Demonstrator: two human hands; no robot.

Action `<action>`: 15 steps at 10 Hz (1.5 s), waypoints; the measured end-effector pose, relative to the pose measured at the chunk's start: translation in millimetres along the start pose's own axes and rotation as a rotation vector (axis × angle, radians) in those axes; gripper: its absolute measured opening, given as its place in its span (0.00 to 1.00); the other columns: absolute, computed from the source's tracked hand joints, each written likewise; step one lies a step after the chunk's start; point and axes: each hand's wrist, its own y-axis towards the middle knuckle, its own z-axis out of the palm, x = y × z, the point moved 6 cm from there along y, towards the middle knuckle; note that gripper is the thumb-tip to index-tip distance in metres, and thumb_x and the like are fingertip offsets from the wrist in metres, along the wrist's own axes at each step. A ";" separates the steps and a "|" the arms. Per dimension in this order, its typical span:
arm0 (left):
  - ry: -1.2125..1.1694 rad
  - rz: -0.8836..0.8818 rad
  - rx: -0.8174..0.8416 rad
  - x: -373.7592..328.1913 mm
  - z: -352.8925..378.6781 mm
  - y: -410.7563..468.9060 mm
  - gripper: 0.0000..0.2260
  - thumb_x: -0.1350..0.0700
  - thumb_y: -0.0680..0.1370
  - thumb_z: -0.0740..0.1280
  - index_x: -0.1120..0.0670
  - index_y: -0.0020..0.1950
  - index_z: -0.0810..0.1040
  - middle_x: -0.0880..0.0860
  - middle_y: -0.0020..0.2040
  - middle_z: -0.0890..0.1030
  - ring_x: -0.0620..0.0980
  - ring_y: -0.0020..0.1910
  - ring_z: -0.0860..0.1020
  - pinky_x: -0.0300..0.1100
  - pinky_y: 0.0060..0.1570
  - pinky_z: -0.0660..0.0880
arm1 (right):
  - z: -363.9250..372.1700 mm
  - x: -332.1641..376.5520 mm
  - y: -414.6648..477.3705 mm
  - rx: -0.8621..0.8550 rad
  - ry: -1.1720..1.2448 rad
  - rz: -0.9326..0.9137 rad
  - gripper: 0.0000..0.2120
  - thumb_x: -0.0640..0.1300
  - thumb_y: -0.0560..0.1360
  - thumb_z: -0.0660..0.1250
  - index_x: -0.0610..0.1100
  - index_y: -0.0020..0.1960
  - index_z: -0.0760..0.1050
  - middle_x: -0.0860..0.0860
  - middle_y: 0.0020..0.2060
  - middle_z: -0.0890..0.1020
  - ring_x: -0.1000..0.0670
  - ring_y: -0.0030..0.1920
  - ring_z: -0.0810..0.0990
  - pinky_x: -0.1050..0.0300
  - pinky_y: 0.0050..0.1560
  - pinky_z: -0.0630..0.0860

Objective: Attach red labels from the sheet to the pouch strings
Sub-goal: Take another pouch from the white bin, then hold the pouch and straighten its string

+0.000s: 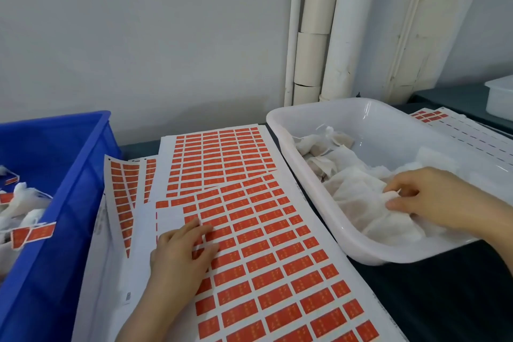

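Observation:
A large sheet of red labels (266, 253) lies in front of me on the table. My left hand (180, 253) rests on its left part, fingertips pressed on a label near the bare strip where labels have been peeled. White gauze pouches (358, 197) fill the white tub (313, 194) on the right. My right hand (427, 197) is inside the tub, fingers pinched on the edge of one white pouch. Its string is not clearly visible.
A blue crate (69, 189) on the left holds pouches with red labels attached (33, 234). More label sheets (219, 158) lie behind and left of the front sheet. Used sheets (458, 130) and another white tub (499, 97) sit at far right. Pipes stand against the wall.

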 end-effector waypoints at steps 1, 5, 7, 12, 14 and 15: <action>-0.017 0.002 0.001 -0.5 0.0 -1.0 0.20 0.42 0.78 0.61 0.41 0.70 0.67 0.41 0.73 0.64 0.49 0.73 0.61 0.54 0.73 0.59 | -4.5 3.0 0.3 -0.062 0.102 -0.033 0.04 0.46 0.70 0.72 0.54 0.39 0.81 0.55 0.35 0.83 0.53 0.39 0.81 0.54 0.45 0.75; -0.007 0.009 -0.007 -1.0 0.0 -1.0 0.20 0.42 0.78 0.60 0.41 0.70 0.67 0.41 0.74 0.64 0.48 0.73 0.61 0.54 0.73 0.58 | -17.0 30.8 5.5 -0.255 0.235 -0.145 0.13 0.41 0.73 0.70 0.60 0.48 0.77 0.62 0.37 0.81 0.63 0.41 0.77 0.67 0.39 0.67; 0.002 0.017 -0.024 -1.1 0.1 -0.5 0.20 0.42 0.78 0.61 0.41 0.70 0.67 0.41 0.73 0.64 0.48 0.73 0.60 0.53 0.73 0.58 | -36.0 56.6 -5.2 -0.363 0.304 -0.234 0.07 0.43 0.71 0.72 0.55 0.38 0.80 0.67 0.32 0.81 0.69 0.35 0.77 0.69 0.33 0.68; -1.220 0.116 -0.054 -19.1 -45.8 -7.9 0.32 0.28 0.61 0.52 0.43 0.57 0.74 0.39 0.51 0.83 0.42 0.50 0.82 0.33 0.43 0.77 | 32.9 232.7 -34.0 -0.166 0.555 -0.652 0.06 0.49 0.73 0.68 0.60 0.40 0.77 0.68 0.38 0.81 0.69 0.42 0.77 0.76 0.34 0.71; -0.955 -0.005 -0.207 -11.6 -38.6 -12.2 0.18 0.40 0.60 0.73 0.43 0.46 0.76 0.41 0.38 0.82 0.41 0.39 0.82 0.30 0.31 0.76 | 107.1 238.5 -11.6 -0.060 0.557 -0.553 0.08 0.48 0.73 0.68 0.61 0.42 0.73 0.66 0.40 0.77 0.65 0.41 0.76 0.78 0.32 0.68; -0.887 -0.095 -0.247 -5.4 -35.2 -9.4 0.11 0.44 0.66 0.74 0.42 0.42 0.75 0.38 0.36 0.80 0.42 0.36 0.80 0.27 0.28 0.73 | 123.6 223.1 -3.1 -0.043 0.583 -0.498 0.08 0.49 0.73 0.68 0.62 0.40 0.73 0.68 0.38 0.76 0.66 0.38 0.76 0.80 0.30 0.67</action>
